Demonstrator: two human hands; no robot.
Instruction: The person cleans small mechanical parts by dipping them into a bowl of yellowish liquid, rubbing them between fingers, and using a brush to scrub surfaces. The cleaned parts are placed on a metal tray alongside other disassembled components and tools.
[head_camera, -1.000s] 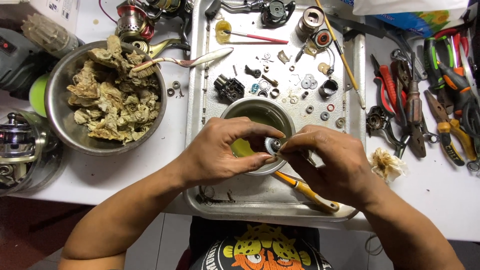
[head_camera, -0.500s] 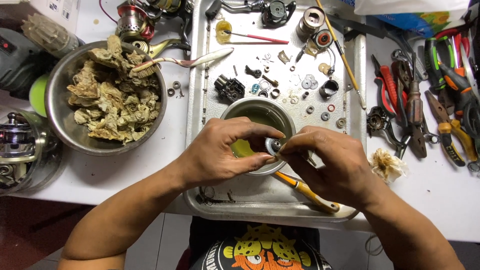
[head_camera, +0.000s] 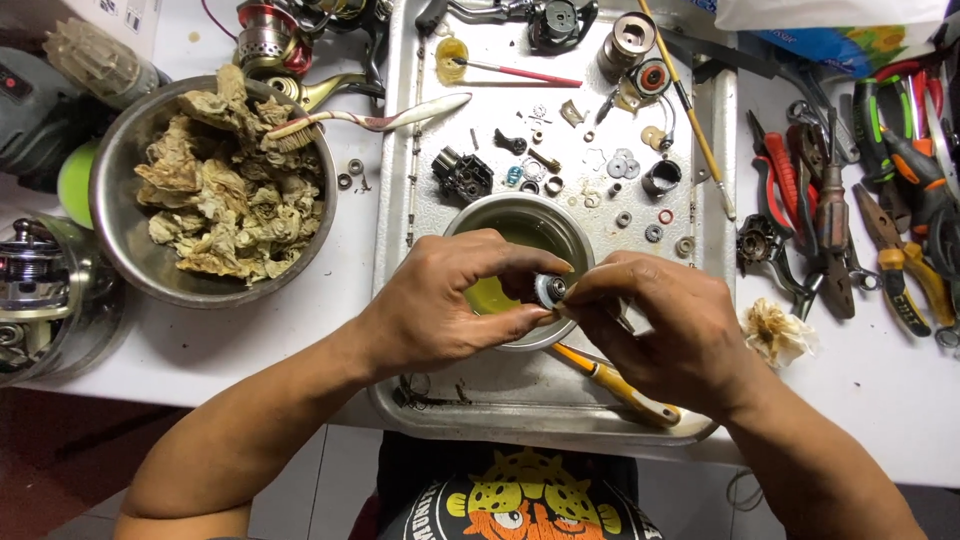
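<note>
My left hand (head_camera: 455, 305) and my right hand (head_camera: 665, 330) meet over a small steel bowl (head_camera: 520, 215) of yellowish liquid on a metal tray (head_camera: 420, 200). Between the fingertips of both hands sits a small round metal part (head_camera: 551, 290), like a bearing. My left thumb and fingers pinch it from the left; my right fingertips touch it from the right. A yellow-handled tool (head_camera: 620, 385) lies on the tray under my right hand.
Several small reel parts, washers and a brush (head_camera: 515, 72) lie on the tray's far half. A big steel bowl (head_camera: 130, 250) of soiled paper wads stands left, with a toothbrush (head_camera: 370, 118) on its rim. Pliers and screwdrivers (head_camera: 860, 200) lie right. Fishing reels sit at left (head_camera: 35, 280) and top.
</note>
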